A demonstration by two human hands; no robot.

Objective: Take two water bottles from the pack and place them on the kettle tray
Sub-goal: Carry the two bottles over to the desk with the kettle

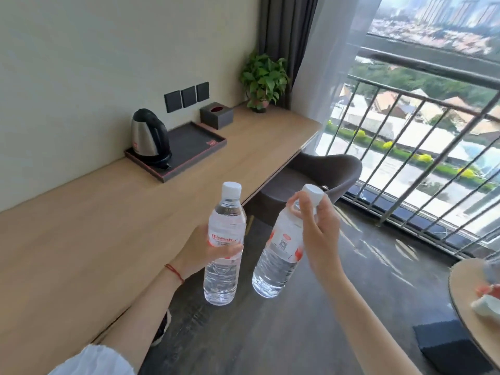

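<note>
While each hand's grip clamps a bottle: left hand, left bottle, right hand, right bottle, both off the desk edge, tray half bare.

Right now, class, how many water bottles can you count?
2: one bottle upright in the left hand, one bottle tilted, held near its cap by the right hand. More may lie hidden.

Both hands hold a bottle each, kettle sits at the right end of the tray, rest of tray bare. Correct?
Not quite. The head view shows the kettle at the left end of the tray, not the right. The rest holds: the left hand grips one bottle around its label, the right hand holds the other bottle near its cap, and the tray's remaining surface is bare.
</note>
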